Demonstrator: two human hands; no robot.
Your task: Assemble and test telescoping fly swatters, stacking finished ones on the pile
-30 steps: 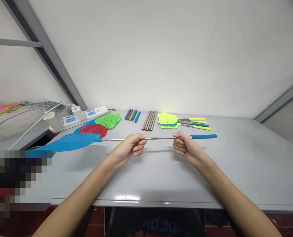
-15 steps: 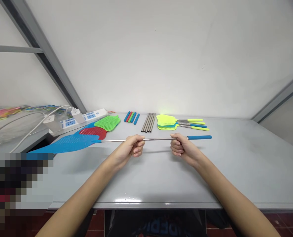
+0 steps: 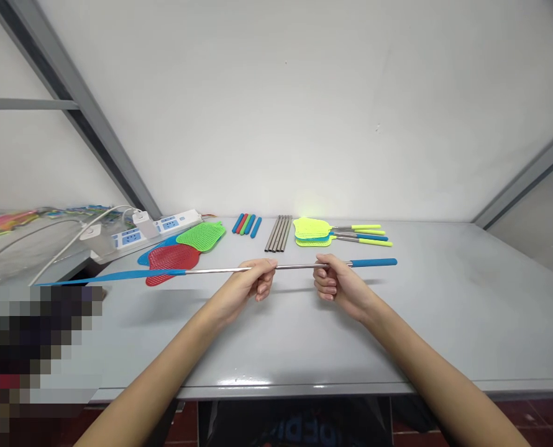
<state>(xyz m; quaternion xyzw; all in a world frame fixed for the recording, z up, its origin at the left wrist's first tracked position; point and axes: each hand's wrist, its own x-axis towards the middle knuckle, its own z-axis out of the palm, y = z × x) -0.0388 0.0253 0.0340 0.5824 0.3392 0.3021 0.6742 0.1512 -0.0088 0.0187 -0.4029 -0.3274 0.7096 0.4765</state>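
Got my left hand [image 3: 248,285] and right hand [image 3: 340,287] going here, fingers of both clamped around the metal shaft of a blue fly swatter [image 3: 295,266], held roughly level just above the table [image 3: 444,310].

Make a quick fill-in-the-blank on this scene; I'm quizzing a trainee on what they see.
1. The left hand and right hand both hold a steel shaft that ends in a ____ handle.
2. The red swatter lies beneath the shaft, with the ____ swatter just beyond it.
3. The power strip is nearer the ____ hand.

Answers: blue; green; left
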